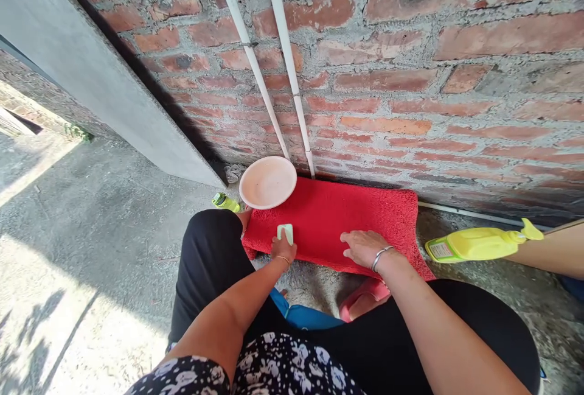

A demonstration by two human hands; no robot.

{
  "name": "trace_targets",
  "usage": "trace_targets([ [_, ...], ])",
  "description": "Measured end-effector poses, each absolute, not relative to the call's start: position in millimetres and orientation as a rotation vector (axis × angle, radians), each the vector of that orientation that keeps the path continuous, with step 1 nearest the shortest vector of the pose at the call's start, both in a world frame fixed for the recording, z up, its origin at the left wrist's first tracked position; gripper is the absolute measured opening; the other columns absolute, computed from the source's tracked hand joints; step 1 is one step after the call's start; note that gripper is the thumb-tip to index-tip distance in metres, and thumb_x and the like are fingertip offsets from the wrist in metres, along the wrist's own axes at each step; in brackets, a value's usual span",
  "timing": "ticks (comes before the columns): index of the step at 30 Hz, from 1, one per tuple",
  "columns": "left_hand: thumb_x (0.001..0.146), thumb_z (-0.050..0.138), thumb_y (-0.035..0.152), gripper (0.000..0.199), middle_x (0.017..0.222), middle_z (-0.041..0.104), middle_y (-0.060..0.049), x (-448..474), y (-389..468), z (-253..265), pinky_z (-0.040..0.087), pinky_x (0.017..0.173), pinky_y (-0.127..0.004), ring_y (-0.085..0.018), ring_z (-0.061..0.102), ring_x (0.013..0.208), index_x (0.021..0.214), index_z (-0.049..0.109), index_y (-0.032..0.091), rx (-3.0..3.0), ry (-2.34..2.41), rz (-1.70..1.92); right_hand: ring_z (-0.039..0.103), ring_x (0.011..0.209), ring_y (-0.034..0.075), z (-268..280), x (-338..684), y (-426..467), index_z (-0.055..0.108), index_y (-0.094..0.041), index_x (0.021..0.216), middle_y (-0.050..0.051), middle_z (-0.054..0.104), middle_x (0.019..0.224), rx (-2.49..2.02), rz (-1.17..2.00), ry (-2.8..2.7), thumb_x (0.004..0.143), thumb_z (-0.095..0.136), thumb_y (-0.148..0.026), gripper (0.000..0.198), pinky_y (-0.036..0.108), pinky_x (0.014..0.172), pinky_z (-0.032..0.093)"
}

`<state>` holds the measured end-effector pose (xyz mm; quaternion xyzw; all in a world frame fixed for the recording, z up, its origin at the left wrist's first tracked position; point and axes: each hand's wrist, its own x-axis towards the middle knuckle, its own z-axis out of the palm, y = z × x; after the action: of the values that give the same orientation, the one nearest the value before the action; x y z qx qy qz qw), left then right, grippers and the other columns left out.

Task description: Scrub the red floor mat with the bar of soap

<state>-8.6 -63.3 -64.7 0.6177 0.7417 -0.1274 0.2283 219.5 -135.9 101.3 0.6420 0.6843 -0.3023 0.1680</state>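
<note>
My left hand (282,247) is closed around a small pale green block (285,232) with rounded corners, perhaps a bar of soap. It rests on or just over a red mat (326,218) with shaggy edges, spread over a low support that is mostly hidden. My right hand (364,246), with a silver bangle at the wrist, is over the mat's right half. Its fingers are apart and hold nothing; whether they touch the mat I cannot tell. A pale pink basin (268,182) stands at the mat's back left corner.
A yellow spray bottle (479,244) stands on the right, near a cardboard-coloured surface (554,246). Left of the basin is a small yellow-green bottle (225,201). White pipes (292,72) run down the brick wall (387,78) behind. A grey slab (123,72) leans at the left.
</note>
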Motion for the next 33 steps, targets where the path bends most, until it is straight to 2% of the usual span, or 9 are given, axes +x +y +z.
trace_targets([
  [3, 0.079, 0.059, 0.041, 0.08, 0.131, 0.05, -0.016, 24.8, -119.6, -68.3, 0.047, 0.095, -0.043, -0.032, 0.057, 0.113, 0.151, 0.028, 0.026, 2.016, 1.491, -0.428, 0.06, 0.114, 0.029, 98.9, 220.2, -136.4, 0.06, -0.017, 0.123, 0.015, 0.066, 0.12, 1.826, -0.858, 1.944, 0.09, 0.053, -0.025, 0.035, 0.038, 0.086, 0.044],
  [5, 0.07, 0.069, 0.045, 0.084, 0.131, 0.052, -0.008, 42.6, -151.8, -69.4, 0.047, 0.097, -0.041, -0.03, 0.057, 0.114, 0.146, 0.036, 0.038, 2.054, 1.194, -0.461, 0.061, 0.113, 0.029, 97.1, 220.2, -136.1, 0.061, -0.018, 0.121, 0.015, 0.066, 0.118, 1.823, -0.85, 1.946, 0.089, 0.054, -0.025, 0.033, 0.037, 0.086, 0.044],
  [7, 0.069, 0.07, 0.047, 0.083, 0.132, 0.052, -0.007, 52.1, -167.5, -70.9, 0.047, 0.098, -0.042, -0.031, 0.056, 0.116, 0.145, 0.037, 0.041, 2.057, 1.001, -0.468, 0.061, 0.113, 0.029, 95.9, 219.7, -135.7, 0.062, -0.018, 0.12, 0.015, 0.067, 0.117, 1.821, -0.841, 1.94, 0.089, 0.054, -0.024, 0.032, 0.036, 0.085, 0.044],
  [10, 0.073, 0.065, 0.047, 0.079, 0.129, 0.051, -0.009, 44.8, -150.8, -74.4, 0.047, 0.097, -0.042, -0.029, 0.056, 0.114, 0.146, 0.036, 0.038, 2.056, 1.129, -0.396, 0.062, 0.111, 0.029, 95.2, 218.1, -135.6, 0.062, -0.019, 0.119, 0.014, 0.067, 0.117, 1.826, -0.836, 1.953, 0.089, 0.054, -0.026, 0.032, 0.036, 0.084, 0.044],
  [14, 0.081, 0.058, 0.042, 0.072, 0.122, 0.054, -0.01, 2.6, -79.6, -73.2, 0.047, 0.093, -0.034, -0.024, 0.059, 0.108, 0.147, 0.034, 0.031, 1.891, 1.734, -0.255, 0.061, 0.112, 0.028, 93.8, 217.8, -137.2, 0.061, -0.019, 0.121, 0.014, 0.067, 0.118, 1.836, -0.85, 1.962, 0.089, 0.053, -0.024, 0.034, 0.037, 0.086, 0.044],
  [19, 0.088, 0.047, 0.045, 0.069, 0.128, 0.052, -0.016, -33.0, -17.3, -65.5, 0.047, 0.09, -0.038, -0.029, 0.058, 0.112, 0.15, 0.025, 0.023, 1.523, 2.189, -0.245, 0.061, 0.112, 0.028, 91.1, 221.4, -139.5, 0.062, -0.018, 0.121, 0.014, 0.067, 0.117, 1.86, -0.848, 1.979, 0.088, 0.054, -0.023, 0.034, 0.038, 0.086, 0.045],
  [23, 0.085, 0.052, 0.043, 0.071, 0.128, 0.051, -0.015, -15.4, -43.8, -71.1, 0.046, 0.091, -0.037, -0.028, 0.058, 0.11, 0.15, 0.029, 0.024, 1.697, 2.017, -0.295, 0.062, 0.111, 0.029, 88.6, 221.3, -139.7, 0.063, -0.018, 0.12, 0.014, 0.068, 0.116, 1.861, -0.851, 1.958, 0.087, 0.055, -0.024, 0.034, 0.039, 0.086, 0.045],
  [29, 0.074, 0.063, 0.035, 0.077, 0.127, 0.052, -0.008, 23.8, -120.2, -91.0, 0.043, 0.099, -0.037, -0.028, 0.055, 0.114, 0.146, 0.036, 0.034, 2.16, 1.177, -0.394, 0.063, 0.11, 0.029, 83.9, 211.9, -137.6, 0.067, -0.02, 0.113, 0.013, 0.069, 0.113, 1.898, -0.832, 1.971, 0.086, 0.056, -0.025, 0.029, 0.038, 0.085, 0.047],
  [33, 0.075, 0.063, 0.037, 0.075, 0.124, 0.053, -0.009, 23.3, -105.3, -94.8, 0.045, 0.094, -0.035, -0.025, 0.057, 0.109, 0.146, 0.037, 0.033, 2.144, 1.217, -0.319, 0.064, 0.108, 0.028, 84.5, 208.9, -135.9, 0.068, -0.021, 0.109, 0.012, 0.07, 0.111, 1.915, -0.831, 1.972, 0.085, 0.056, -0.025, 0.027, 0.037, 0.086, 0.047],
])
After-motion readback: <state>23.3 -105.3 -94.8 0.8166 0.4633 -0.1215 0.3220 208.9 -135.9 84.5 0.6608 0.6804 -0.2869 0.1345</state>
